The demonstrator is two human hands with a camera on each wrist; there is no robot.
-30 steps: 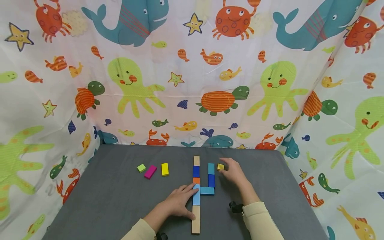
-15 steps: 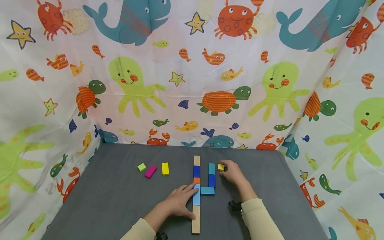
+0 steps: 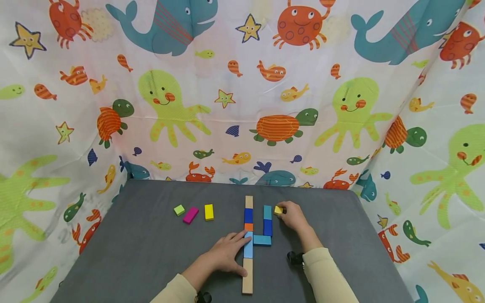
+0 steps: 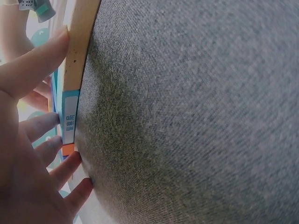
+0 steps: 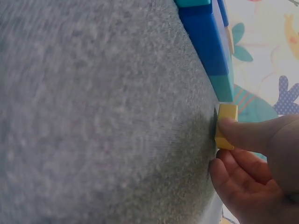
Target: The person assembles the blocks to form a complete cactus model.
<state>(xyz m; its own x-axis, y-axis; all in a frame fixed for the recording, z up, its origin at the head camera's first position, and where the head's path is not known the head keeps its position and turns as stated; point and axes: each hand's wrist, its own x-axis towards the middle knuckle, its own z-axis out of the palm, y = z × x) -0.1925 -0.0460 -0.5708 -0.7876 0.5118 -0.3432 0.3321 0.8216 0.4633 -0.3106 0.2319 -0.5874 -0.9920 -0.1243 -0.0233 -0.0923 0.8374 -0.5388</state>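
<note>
My right hand (image 3: 297, 218) pinches a small yellow block (image 5: 226, 114), with the thumb across its near side. It sits just to the right of a short column made of a teal block (image 3: 267, 212) and a dark blue block (image 3: 267, 227). Below that column a light blue block (image 3: 262, 240) lies crosswise. My left hand (image 3: 226, 253) rests along a long row of blocks, thumb on the lower natural wood block (image 3: 247, 275), fingertips on the pale blue block (image 3: 248, 245). An orange block (image 3: 248, 227), a blue block (image 3: 248, 215) and a wood block (image 3: 249, 202) continue the row.
On the left part of the grey table (image 3: 144, 235) lie a green cube (image 3: 179, 210), a magenta block (image 3: 190, 215) and a yellow rectangular block (image 3: 209, 212). A sea-animal curtain (image 3: 235, 122) hangs behind the table.
The right hand has closed in on the small yellow block; its fingers, spread about it a second ago, now pinch it. The left hand has stayed on the row.
</note>
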